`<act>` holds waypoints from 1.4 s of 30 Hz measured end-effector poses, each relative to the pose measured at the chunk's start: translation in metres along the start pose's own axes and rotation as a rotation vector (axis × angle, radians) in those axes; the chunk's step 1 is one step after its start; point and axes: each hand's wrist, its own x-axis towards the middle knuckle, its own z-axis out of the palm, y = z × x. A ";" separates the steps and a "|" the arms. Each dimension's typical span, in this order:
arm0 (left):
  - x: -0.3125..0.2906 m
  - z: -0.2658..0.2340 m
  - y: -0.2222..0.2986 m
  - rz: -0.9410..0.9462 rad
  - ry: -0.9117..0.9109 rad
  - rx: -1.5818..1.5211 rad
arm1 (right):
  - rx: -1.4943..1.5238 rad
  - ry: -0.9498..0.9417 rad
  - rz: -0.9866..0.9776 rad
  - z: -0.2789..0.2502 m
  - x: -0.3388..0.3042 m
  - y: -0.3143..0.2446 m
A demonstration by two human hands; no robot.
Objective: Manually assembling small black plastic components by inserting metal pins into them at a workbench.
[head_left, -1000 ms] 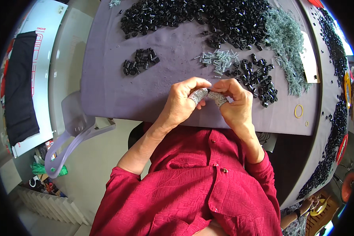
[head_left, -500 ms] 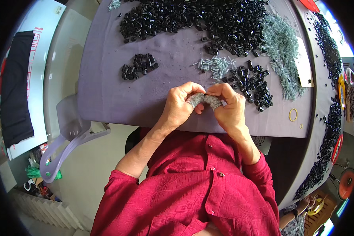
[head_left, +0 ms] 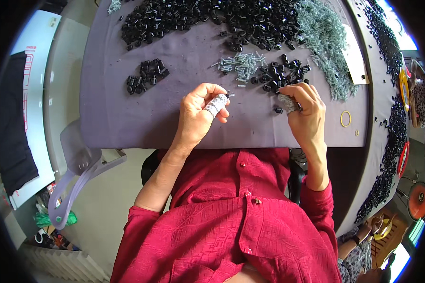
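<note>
From the head view, the hands have come apart: half a second ago they met fingertip to fingertip, and now the right hand (head_left: 308,106) is over at a loose cluster of black parts (head_left: 288,70). The left hand (head_left: 197,111) stays over the near table, thumb and fingertips pinching a small black piece (head_left: 227,95) with a thin metal spring (head_left: 232,95) jutting from it. The right thumb and fingers come close together beside the cluster; I can't tell whether anything is between them.

That spring looks only lightly seated, so a loose pinch or a knock could let it slip out. Pieces this small could also roll away if the fingers brush the cluster.

The table's purple-grey cloth (head_left: 123,118) carries a big black heap (head_left: 174,19), a spring heap (head_left: 323,42) and a yellow ring (head_left: 346,119). A lilac plastic chair (head_left: 75,158) stands left; a co-worker's hand (head_left: 376,224) shows lower right.
</note>
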 end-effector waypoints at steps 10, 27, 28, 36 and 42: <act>-0.001 -0.005 -0.003 -0.012 -0.001 -0.132 | -0.232 0.001 -0.188 0.031 0.010 0.000; -0.001 -0.002 0.002 -0.029 0.010 0.002 | 0.851 -0.098 0.339 0.059 -0.003 -0.039; 0.000 -0.001 0.001 -0.027 0.011 -0.007 | 0.884 -0.076 0.395 0.060 -0.003 -0.039; -0.001 0.000 0.003 -0.030 -0.010 0.022 | 0.660 -0.131 0.223 0.060 0.000 -0.037; 0.001 -0.001 0.002 -0.044 -0.025 0.068 | 0.654 -0.107 0.181 0.070 -0.003 -0.037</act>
